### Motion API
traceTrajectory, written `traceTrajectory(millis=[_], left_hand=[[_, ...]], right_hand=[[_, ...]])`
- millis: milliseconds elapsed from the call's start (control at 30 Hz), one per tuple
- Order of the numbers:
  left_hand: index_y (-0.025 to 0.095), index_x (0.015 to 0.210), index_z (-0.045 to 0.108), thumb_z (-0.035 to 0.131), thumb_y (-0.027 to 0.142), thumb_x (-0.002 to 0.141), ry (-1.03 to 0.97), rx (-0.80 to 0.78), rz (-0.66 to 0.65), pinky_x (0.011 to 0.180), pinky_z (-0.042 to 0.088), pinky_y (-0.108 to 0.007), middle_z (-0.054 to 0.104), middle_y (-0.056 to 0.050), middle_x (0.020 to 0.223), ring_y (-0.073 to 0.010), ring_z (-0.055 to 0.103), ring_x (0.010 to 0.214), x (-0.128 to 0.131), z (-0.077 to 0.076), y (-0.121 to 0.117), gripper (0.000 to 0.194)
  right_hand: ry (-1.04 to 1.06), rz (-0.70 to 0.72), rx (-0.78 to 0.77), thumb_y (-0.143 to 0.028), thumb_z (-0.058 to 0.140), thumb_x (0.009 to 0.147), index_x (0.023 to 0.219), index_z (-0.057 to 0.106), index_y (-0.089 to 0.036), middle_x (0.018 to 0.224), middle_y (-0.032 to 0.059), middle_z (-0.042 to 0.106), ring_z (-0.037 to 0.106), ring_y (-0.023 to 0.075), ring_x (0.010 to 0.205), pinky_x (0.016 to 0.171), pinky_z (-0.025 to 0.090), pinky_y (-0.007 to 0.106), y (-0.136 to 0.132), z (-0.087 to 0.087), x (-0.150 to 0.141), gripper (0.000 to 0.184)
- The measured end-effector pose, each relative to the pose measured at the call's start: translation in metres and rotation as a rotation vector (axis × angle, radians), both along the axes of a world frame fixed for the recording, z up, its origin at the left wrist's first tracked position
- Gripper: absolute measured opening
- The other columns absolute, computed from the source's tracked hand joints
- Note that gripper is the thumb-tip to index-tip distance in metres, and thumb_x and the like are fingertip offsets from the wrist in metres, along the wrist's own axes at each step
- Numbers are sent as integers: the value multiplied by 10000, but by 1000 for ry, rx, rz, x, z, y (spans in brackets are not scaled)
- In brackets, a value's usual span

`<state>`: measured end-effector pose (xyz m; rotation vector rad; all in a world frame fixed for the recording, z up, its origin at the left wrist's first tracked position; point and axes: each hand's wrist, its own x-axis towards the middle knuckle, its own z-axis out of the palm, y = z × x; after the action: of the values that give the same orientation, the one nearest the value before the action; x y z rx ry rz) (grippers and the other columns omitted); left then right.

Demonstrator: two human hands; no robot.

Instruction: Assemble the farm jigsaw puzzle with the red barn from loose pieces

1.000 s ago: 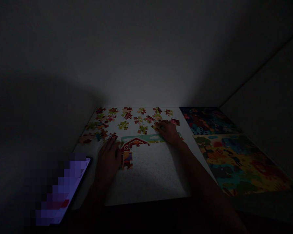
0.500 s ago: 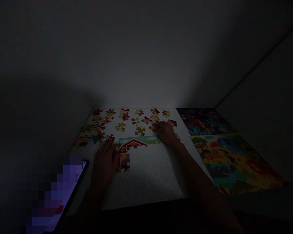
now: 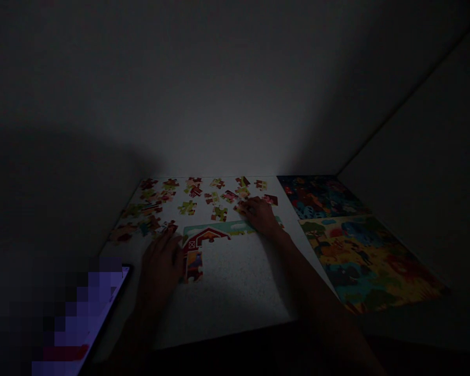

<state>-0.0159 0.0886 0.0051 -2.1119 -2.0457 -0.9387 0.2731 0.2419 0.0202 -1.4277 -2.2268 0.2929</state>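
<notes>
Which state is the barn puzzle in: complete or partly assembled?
Partly assembled: the barn puzzle shows only a top strip and left-side part, with loose pieces scattered beyond.

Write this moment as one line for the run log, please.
left hand: at left edge of barn puzzle | right hand: at a loose piece; grip unclear | barn puzzle: partly joined | lit phone: near left

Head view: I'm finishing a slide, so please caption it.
Dim light: right hand at a loose puzzle piece, left hand at the left edge of a part-built barn puzzle.
</notes>
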Motion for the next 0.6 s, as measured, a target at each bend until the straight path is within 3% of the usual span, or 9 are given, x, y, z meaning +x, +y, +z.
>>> traceTrajectory(millis=[167, 300, 600], left_hand=[[210, 1122, 650, 393, 288, 947, -60, 18, -7, 1103, 424, -552, 558, -115, 1432, -302, 521, 1321, 2, 4, -4, 321], [230, 1135, 667, 387, 340, 966, -93, 25, -72, 1090, 457, -488, 609, -93, 1361, -279, 540, 1302, 4, 1, -7, 346], [246, 1086, 715, 460, 347, 938, -80, -117, -182, 994, 517, -409, 701, -60, 1187, -237, 647, 1104, 4, 4, -7, 312]], right_hand=[[25, -4, -16, -362, 615, 931, 1068, 722, -227, 1194, 89, 696, 599, 226, 1127, 1000, 425, 367, -1, 2, 0, 220], [23, -16, -5, -361, 604, 941, 1068, 724, -221, 1179, 93, 697, 601, 221, 1136, 1005, 423, 361, -2, 2, -1, 225], [8, -11, 20, -356, 598, 940, 1067, 724, -234, 1172, 85, 703, 619, 229, 1104, 972, 439, 371, -1, 0, 0, 217]])
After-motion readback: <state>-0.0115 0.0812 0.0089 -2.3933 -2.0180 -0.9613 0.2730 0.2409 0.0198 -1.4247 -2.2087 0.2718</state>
